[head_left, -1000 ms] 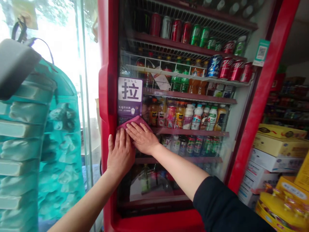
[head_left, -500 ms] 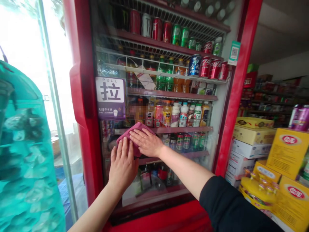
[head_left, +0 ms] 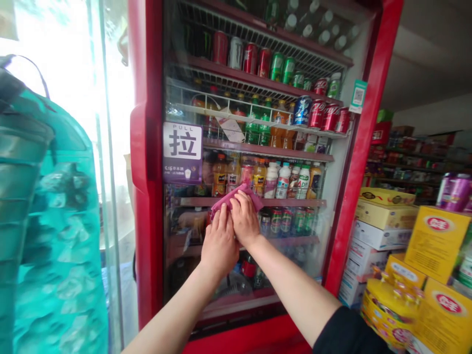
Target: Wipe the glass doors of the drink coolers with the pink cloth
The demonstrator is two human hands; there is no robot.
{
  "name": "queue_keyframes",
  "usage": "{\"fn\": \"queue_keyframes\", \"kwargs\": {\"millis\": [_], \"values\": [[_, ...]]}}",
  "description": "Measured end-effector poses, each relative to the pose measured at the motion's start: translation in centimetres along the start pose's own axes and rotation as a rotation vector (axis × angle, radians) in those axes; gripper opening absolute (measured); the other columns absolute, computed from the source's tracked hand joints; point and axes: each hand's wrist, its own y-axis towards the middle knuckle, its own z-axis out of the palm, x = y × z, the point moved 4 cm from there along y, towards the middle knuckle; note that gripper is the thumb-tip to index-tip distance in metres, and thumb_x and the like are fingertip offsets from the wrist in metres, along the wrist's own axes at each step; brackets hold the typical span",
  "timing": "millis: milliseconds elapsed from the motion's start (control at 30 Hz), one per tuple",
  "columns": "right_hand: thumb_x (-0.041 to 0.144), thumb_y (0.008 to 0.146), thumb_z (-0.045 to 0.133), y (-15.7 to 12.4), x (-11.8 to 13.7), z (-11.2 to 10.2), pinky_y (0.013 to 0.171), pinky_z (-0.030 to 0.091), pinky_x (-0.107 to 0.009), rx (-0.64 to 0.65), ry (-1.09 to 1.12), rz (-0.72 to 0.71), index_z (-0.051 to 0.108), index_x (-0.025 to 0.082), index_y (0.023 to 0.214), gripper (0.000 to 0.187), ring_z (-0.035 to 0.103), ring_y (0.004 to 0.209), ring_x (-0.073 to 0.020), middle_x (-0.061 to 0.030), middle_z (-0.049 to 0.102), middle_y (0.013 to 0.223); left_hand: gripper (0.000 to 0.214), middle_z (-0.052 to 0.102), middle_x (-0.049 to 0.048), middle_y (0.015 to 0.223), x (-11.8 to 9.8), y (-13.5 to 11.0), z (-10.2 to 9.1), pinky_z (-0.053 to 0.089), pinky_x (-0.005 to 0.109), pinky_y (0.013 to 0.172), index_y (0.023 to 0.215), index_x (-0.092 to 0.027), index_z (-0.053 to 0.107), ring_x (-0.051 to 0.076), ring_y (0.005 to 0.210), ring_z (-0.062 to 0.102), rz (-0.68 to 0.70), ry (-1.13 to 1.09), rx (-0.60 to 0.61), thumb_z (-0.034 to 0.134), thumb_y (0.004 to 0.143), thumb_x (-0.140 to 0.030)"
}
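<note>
A folded pink cloth lies against the glass door of a red drinks fridge, at about the height of the juice bottles. My left hand presses the cloth's lower left part with fingers extended and close together. Beside it, partly overlapping, my right hand bears on the cloth's right part with bent fingers. The two hands touch, and their palms are hidden. Behind the glass are bottles and drink cans on shelves.
A thick red door frame runs up the left, next to a purple and white pull sign. Further left hangs a turquoise padded cover. Stacked yellow boxes and a yellow multi-bottle pack stand at the right.
Both hands and the cloth have slid to the right across the glass. My right hand's fingers are now more bent and the hands closer together. The view has shifted slightly.
</note>
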Motion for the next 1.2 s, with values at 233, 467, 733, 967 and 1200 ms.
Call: {"fn": "queue_keyframes", "kwargs": {"millis": [233, 467, 733, 967, 1200], "values": [[0.018, 0.113, 0.047, 2.7, 6.2, 1.6, 0.137, 0.04, -0.055, 0.054, 0.109, -0.242, 0.077, 0.013, 0.131, 0.035, 0.059, 0.151, -0.0262, -0.0139, 0.078, 0.139, 0.081, 0.038, 0.0296, 0.176, 4.8, -2.6, -2.2, 0.054, 0.058, 0.117, 0.166, -0.008, 0.038, 0.043, 0.158, 0.049, -0.088, -0.106, -0.034, 0.058, 0.088, -0.017], [0.021, 0.111, 0.052, 2.9, 14.1, 4.7, 0.137, 0.041, -0.05, 0.143, 0.199, -0.451, 0.072, 0.011, 0.135, 0.032, 0.053, 0.157, -0.0276, -0.0139, 0.072, 0.149, 0.054, 0.068, 0.0239, 0.151, 9.7, -8.4, -3.2, 0.056, 0.055, 0.118, 0.144, -0.011, 0.059, 0.037, 0.143, 0.066, -0.383, -0.267, 0.016, 0.055, 0.097, -0.037], [0.033, 0.112, 0.054, 1.7, 14.1, 7.6, 0.137, 0.04, -0.054, 0.106, 0.221, -0.528, 0.064, 0.014, 0.139, 0.035, 0.048, 0.161, -0.0284, -0.0149, 0.067, 0.155, 0.075, 0.078, 0.0213, 0.136, 12.5, -12.4, -1.8, 0.062, 0.051, 0.108, 0.15, -0.01, 0.058, 0.036, 0.126, 0.077, -0.694, -0.326, 0.161, 0.048, 0.094, -0.06], [0.018, 0.111, 0.048, 0.1, 5.8, 2.5, 0.13, 0.048, -0.054, 0.125, 0.105, -0.653, 0.068, 0.02, 0.143, 0.038, 0.054, 0.157, -0.026, -0.008, 0.066, 0.16, 0.077, 0.077, 0.0181, 0.14, 10.0, -11.4, -0.7, 0.062, 0.045, 0.104, 0.149, -0.013, 0.061, 0.032, 0.123, 0.078, -0.654, -0.429, 0.202, 0.05, 0.093, -0.064], [0.008, 0.103, 0.046, -1.1, 1.5, -0.3, 0.138, 0.033, -0.057, 0.067, 0.026, -0.289, 0.045, 0.004, 0.165, 0.062, 0.035, 0.169, -0.0317, -0.0217, 0.047, 0.174, 0.072, 0.076, 0.0176, 0.143, 7.4, -11.3, 0.7, 0.061, 0.047, 0.106, 0.147, -0.013, 0.062, 0.032, 0.126, 0.077, -0.583, -0.554, 0.242, 0.05, 0.096, -0.061]]}}
